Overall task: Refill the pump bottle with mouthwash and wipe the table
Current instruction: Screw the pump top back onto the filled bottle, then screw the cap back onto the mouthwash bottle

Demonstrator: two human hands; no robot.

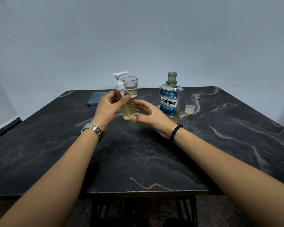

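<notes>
At the centre of the frame, the left hand (109, 106) holds the clear plastic pump bottle (125, 102) with the white pump head, fingers clamped round its upper body, lifted off the dark marbled surface (138, 161). Its long axis leans slightly, pump uppermost, nozzle pointing toward upper right. The right hand (147, 112) hovers beside the base, fingers apart. Steadying the base would probably keep the pale yellow liquid from spilling. The uncapped mouthwash bottle (170, 99) stands right of centre.

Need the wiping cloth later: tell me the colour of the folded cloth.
The folded cloth is blue-grey, plain, lying at the table's far left; seen in the head view.
</notes>
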